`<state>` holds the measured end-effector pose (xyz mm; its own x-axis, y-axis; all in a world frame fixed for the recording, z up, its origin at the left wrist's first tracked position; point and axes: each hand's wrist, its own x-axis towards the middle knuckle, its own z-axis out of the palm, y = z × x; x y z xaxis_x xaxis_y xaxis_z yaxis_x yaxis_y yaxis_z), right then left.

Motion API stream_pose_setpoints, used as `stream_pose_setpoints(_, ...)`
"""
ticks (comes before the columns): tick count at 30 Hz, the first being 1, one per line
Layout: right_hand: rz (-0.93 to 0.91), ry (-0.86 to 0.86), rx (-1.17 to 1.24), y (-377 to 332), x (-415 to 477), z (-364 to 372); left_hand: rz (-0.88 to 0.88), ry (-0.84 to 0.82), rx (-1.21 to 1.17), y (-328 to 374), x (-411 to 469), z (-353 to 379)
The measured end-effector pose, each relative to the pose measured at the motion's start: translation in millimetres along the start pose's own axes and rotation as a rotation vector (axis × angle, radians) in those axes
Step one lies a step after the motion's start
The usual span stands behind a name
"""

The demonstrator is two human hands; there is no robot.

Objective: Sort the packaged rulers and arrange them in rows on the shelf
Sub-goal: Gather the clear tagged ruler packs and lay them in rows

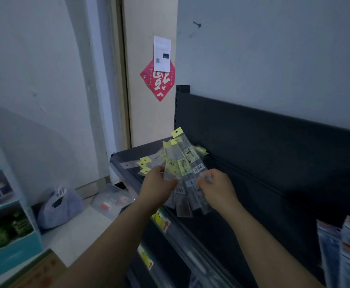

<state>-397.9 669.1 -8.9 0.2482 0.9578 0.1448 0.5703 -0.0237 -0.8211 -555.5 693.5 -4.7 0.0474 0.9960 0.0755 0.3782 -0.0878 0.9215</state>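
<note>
Rulers (182, 169) fan out over the shelf (253, 163) by its left corner, our left hand (159, 183) and right hand (215, 186) both pinching them; we judge slick sleeves could slip and scatter

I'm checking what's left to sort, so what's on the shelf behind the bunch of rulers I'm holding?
More packaged rulers with yellow tags lie on the dark shelf beside the held bunch. Whatever lies directly behind it is covered.
</note>
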Motion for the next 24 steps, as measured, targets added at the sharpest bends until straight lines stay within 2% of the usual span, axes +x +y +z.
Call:
stream_pose_setpoints(11,0.104,0.148,-0.118,-26.0,72.1,55.9,0.149,-0.145,0.337,-24.2,133.7,-32.4)
stream_pose_setpoints(18,0.152,0.140,-0.340,-19.7,79.1,69.8,0.207,-0.182,0.486,-39.9,158.4,-26.2)
stream_pose_setpoints(21,0.127,0.134,-0.521,-14.2,79.0,69.8,0.273,-0.177,0.687,-41.2,157.4,-29.5)
stream_pose_setpoints(24,0.128,0.144,-0.568,-12.5,77.6,66.0,0.390,-0.131,0.852,-38.7,151.8,-31.3)
